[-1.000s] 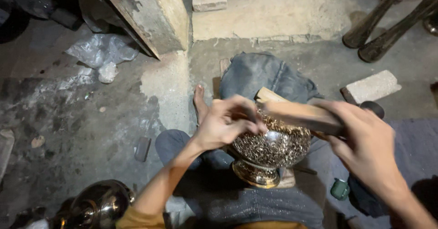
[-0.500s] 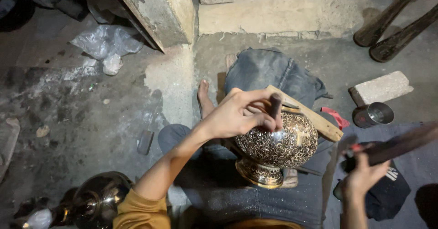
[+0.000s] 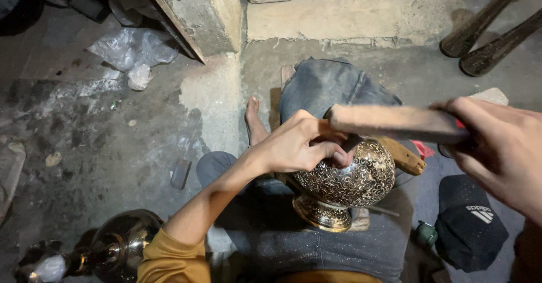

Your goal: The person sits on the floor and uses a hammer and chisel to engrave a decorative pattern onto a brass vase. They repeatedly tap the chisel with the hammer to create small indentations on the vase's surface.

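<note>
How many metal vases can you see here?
2: an engraved brass vase under the left hand, and a plain shiny vase lying bottom left. More may be hidden.

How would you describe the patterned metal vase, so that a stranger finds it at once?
Start at the person's lap, low in the middle. The vase rests there under the left hand. Unlike the plain shiny vessel at lower left, it is covered in fine curling engraving.

Brass vase (image 3: 347, 184) with dark-and-gold swirl engraving, gold foot; tan wooden mallet (image 3: 395, 123); mustard sleeve (image 3: 166, 257); grey-blue jeans (image 3: 333, 88); black cap (image 3: 471, 224), white stripes; grey concrete floor (image 3: 84, 147).
</note>
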